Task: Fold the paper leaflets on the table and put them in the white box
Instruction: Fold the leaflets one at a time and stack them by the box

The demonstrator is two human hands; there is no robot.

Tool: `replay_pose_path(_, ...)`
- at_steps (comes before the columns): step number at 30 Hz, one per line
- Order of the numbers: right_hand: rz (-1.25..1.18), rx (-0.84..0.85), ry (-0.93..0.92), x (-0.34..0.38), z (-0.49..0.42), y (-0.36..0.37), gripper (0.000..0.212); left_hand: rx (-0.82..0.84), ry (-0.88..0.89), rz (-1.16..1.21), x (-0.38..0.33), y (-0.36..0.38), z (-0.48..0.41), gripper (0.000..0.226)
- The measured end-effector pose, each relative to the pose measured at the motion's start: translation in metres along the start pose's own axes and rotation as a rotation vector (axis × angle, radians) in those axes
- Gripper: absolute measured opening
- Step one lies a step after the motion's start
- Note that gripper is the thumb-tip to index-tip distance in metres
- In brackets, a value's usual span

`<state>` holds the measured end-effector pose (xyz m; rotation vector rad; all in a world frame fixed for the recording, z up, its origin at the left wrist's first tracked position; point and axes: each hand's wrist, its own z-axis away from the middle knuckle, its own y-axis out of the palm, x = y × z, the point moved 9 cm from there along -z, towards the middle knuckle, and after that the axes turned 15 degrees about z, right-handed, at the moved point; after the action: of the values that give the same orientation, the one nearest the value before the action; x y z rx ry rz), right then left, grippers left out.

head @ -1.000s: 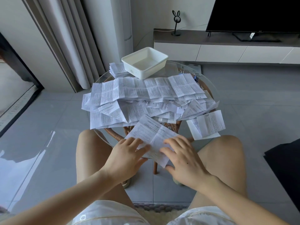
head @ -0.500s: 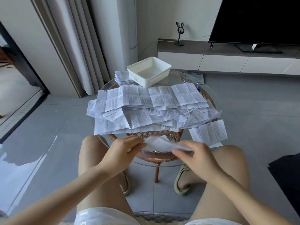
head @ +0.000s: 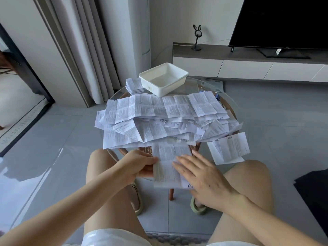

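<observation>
A printed paper leaflet [head: 167, 163] lies at the near edge of the round glass table [head: 229, 102]. My left hand [head: 140, 163] pinches its left edge, thumb on top. Flat on the leaflet's right part rests my right hand [head: 200, 176], fingers straight. Behind it spreads a big pile of unfolded leaflets [head: 165, 119]. The white box [head: 164, 78] stands at the table's far side; it looks empty. A small stack of folded leaflets [head: 134, 86] lies left of the box.
A loose leaflet [head: 229, 150] hangs over the table's right edge. Binder clips [head: 217, 96] lie at the far right. My knees flank the table's wicker base [head: 147, 150]. A TV cabinet [head: 248, 63] stands behind, curtains [head: 85, 50] at left.
The leaflet, held up between both hands half a second ago, now lies flat at the table's near edge. My right hand has let go and flattened onto it.
</observation>
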<state>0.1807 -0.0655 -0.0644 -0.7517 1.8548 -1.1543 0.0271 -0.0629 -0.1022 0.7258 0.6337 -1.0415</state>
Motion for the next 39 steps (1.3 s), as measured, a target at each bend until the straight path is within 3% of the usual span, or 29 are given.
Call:
replay_pose_path(4, -0.131, -0.066, -0.019, 0.008, 0.012, 0.004, 0.05, 0.051, 0.058, -0.177, 0.001, -0.005, 0.004, 0.012)
replay_pose_path(5, -0.194, -0.054, 0.006, 0.005, 0.013, 0.004, 0.052, 0.038, 0.167, -0.297, -0.004, -0.009, 0.004, 0.013)
replay_pose_path(7, -0.351, -0.02, 0.094, -0.008, 0.013, 0.006, 0.051, -0.025, 0.558, -0.667, -0.029, -0.013, 0.014, 0.022)
replay_pose_path(8, -0.427, -0.004, 0.143, -0.015, 0.011, 0.007, 0.043, -0.005, 0.735, -0.827, -0.036, -0.008, 0.022, 0.033)
replay_pose_path(10, -0.544, 0.008, 0.241, -0.027, 0.007, 0.007, 0.022, 0.16, 0.899, -1.021, -0.028, 0.003, 0.029, 0.043)
replay_pose_path(12, -0.597, 0.005, 0.316, -0.036, 0.002, 0.006, 0.017, 0.277, 0.9, -1.104, -0.011, 0.008, 0.029, 0.035)
replay_pose_path(15, -0.551, -0.029, 0.354, -0.044, -0.001, 0.006, 0.019, 0.224, 0.99, -1.213, -0.001, 0.007, 0.029, 0.014)
replay_pose_path(19, -0.629, -0.011, 0.439, -0.05, -0.001, 0.017, 0.03, 0.066, 1.081, -1.016, -0.012, 0.003, 0.031, 0.031)
replay_pose_path(22, -0.606, 0.027, 0.533, -0.053, -0.002, 0.027, 0.031, -0.127, 1.025, -0.83, -0.016, -0.01, 0.027, 0.037)
replay_pose_path(27, -0.524, 0.096, 0.618, -0.058, -0.01, 0.039, 0.025, -0.282, 0.971, -0.885, -0.013, -0.013, 0.024, 0.034)
replay_pose_path(33, -0.395, 0.205, 0.658, -0.06, -0.02, 0.047, 0.031, -0.361, 0.948, -0.96, -0.01, -0.015, 0.022, 0.032)
replay_pose_path(39, -0.37, 0.243, 0.669, -0.056, -0.024, 0.043, 0.035, -0.284, 1.099, -1.062, -0.015, -0.002, 0.027, 0.03)
